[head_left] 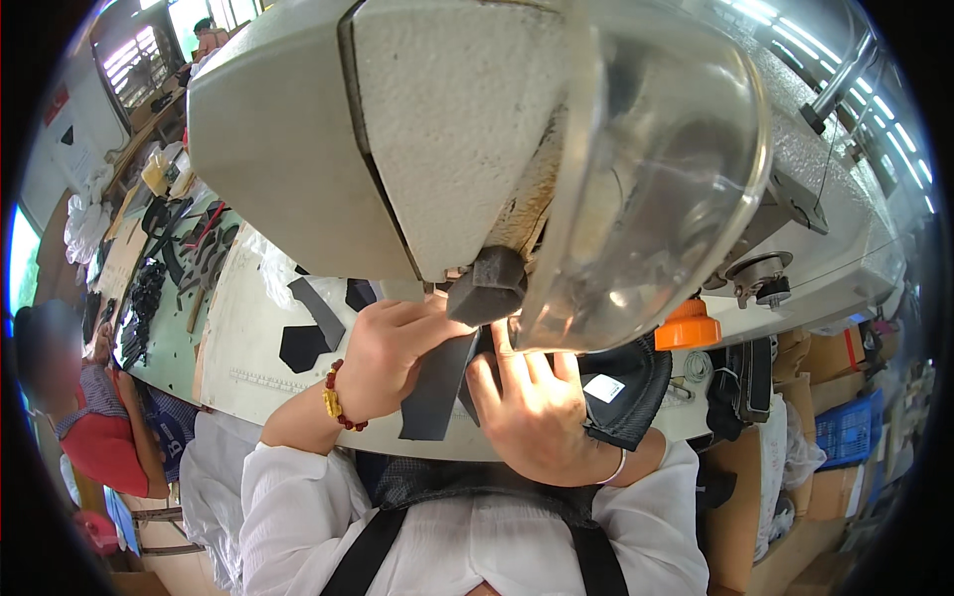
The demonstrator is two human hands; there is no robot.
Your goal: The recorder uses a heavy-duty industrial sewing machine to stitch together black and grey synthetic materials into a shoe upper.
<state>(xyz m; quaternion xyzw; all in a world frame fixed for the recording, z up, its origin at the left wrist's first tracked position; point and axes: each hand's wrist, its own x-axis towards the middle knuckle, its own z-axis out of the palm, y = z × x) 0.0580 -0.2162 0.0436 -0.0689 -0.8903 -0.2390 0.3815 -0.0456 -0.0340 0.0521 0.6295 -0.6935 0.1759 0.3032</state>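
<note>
Under the head of a pale sewing machine [457,129], both my hands are close together at the needle area. My left hand [388,353] has its fingers pressed together at the upper end of a dark grey strip of material [437,392]; its fingertips are partly hidden by the machine. The strip hangs toward me over the table edge. My right hand [532,412] lies with fingers stretched forward on black material beside the strip. To its right, a black padded fabric piece [636,387] bears a white label [604,388]. The needle itself is hidden.
A clear plastic shield [656,179] hangs over the right hand's side, with an orange knob [687,326] nearby. Dark cut pieces [303,348] lie on the white table [258,382] at left. Boxes and a blue crate [849,432] stand right; another person [109,427] sits at far left.
</note>
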